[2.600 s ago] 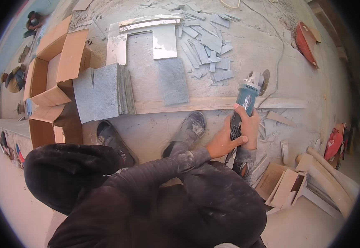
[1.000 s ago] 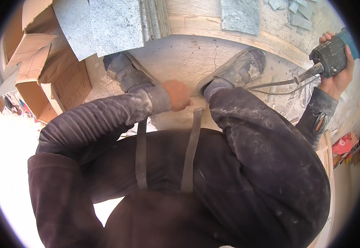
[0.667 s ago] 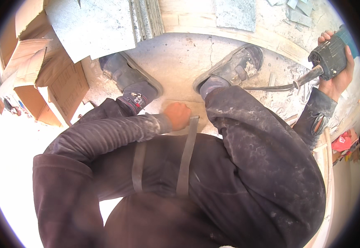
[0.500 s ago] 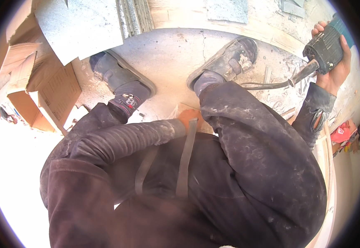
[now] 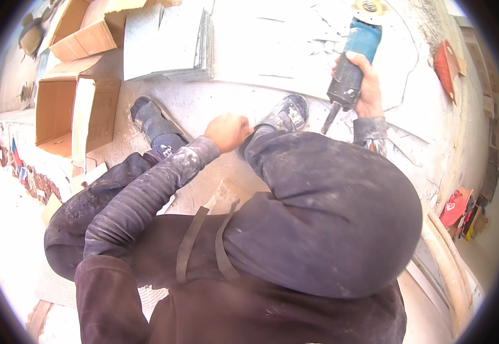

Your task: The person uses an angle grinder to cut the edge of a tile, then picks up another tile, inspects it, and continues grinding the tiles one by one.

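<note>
My right hand (image 5: 368, 86) is wrapped round the black body of an angle grinder (image 5: 365, 41), far right of centre. The grinder's teal front end points away from me, with a pale disc at its tip. Its cord comes out at the near end. In front of my knees, beside the shoe (image 5: 287, 114) on my right foot, my left hand (image 5: 226, 133) is curled closed and slightly blurred. Whatever it may hold is hidden by the back of the hand. A stack of grey-white tiles (image 5: 166, 43) lies beyond my feet, left of centre.
Open cardboard boxes (image 5: 103, 114) stand at the left. Thin offcuts and dust lie on the floor around the grinder. A red object (image 5: 445, 70) leans at the far right, and a red bag or cloth (image 5: 456, 207) lies below it. Pale curved pipes (image 5: 447, 269) run by my right hip.
My view has shifted. The right hand has carried the grinder forward and inward, bringing its disc into view. My left hand has risen from between my legs to beside the right shoe.
</note>
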A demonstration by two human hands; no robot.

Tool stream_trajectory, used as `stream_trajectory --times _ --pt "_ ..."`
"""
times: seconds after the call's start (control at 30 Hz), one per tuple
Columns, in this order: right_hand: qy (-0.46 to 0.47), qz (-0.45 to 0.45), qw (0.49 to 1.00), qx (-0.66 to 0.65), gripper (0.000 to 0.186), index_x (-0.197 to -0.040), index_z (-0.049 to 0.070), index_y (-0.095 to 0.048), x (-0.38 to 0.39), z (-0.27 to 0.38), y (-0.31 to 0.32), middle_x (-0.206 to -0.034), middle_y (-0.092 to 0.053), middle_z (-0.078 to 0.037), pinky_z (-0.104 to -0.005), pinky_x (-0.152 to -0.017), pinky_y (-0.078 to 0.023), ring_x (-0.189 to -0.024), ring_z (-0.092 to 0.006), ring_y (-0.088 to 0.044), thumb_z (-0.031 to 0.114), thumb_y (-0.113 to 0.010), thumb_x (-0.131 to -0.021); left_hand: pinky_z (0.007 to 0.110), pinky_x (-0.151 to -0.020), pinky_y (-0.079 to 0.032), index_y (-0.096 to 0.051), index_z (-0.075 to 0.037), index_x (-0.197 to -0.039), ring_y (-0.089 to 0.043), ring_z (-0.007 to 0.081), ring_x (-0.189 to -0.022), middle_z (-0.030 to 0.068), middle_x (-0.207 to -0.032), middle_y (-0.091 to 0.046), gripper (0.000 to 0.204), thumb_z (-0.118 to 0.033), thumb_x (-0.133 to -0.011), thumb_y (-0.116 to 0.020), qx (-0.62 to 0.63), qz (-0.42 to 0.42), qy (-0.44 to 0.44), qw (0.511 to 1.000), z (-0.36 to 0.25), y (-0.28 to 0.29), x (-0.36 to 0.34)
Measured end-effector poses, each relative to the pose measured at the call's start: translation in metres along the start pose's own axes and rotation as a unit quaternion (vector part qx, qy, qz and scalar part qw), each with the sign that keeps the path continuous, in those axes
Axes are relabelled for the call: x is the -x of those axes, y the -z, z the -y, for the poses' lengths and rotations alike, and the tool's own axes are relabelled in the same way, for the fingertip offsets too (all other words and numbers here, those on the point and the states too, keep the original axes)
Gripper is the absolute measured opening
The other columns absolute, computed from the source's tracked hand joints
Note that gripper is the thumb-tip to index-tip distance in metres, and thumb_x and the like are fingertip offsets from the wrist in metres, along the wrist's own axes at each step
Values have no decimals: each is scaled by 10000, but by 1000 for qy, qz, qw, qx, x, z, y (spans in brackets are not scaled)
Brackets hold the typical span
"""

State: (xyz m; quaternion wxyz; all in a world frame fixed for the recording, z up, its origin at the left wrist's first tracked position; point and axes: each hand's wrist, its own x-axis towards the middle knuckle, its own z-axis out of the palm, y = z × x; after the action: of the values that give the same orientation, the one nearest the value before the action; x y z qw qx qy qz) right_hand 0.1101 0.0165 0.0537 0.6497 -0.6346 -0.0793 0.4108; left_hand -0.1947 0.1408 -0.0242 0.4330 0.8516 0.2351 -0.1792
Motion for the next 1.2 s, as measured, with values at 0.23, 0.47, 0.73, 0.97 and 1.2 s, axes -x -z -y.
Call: stream_trajectory --times 0.23,0.47,0.73,0.97,1.2 --pt "83 -22 996 -37 261 -995 -50 -605 14 12 -43 -809 -658 -138 -360 -585 -590 -672 -240 -693 138 -702 -842 267 -641 -516 -744 29 -960 -645 132 -684 52 -749 -671 526 -494 -908 -719 347 -66 -40 935 -135 62 -11" --pt "153 -121 980 -32 258 -982 5 -593 5 2 -43 -799 -617 -56 -313 -586 -506 -644 -162 -604 48 -733 -769 320 -677 -557 -701 82 -1008 -673 185 -728 136 -849 -691 616 -507 -848 -788 510 -31 -1 859 -146 18 -51" --pt "117 -150 981 30 269 -952 9 -601 -19 -33 -44 -808 -619 -39 -307 -587 -477 -651 -143 -592 47 -755 -734 310 -760 -530 -670 12 -1103 -708 209 -847 128 -940 -707 586 -528 -889 -743 617 69 63 781 -112 1 -79" --pt "25 -149 988 -21 277 -950 8 -599 -32 -53 -46 -788 -617 -42 -315 -578 -485 -611 -157 -588 58 -769 -738 293 -771 -529 -695 12 -1004 -690 157 -859 95 -899 -712 401 -371 -906 -761 507 40 -34 860 -84 -9 -84" --pt "2 -148 986 -72 285 -970 12 -586 -38 -73 -37 -808 -606 -42 -322 -577 -490 -625 -163 -596 48 -766 -752 342 -753 -527 -666 28 -1123 -700 210 -842 131 -921 -726 383 -245 -871 -758 328 -177 -5 928 -88 -30 -87"
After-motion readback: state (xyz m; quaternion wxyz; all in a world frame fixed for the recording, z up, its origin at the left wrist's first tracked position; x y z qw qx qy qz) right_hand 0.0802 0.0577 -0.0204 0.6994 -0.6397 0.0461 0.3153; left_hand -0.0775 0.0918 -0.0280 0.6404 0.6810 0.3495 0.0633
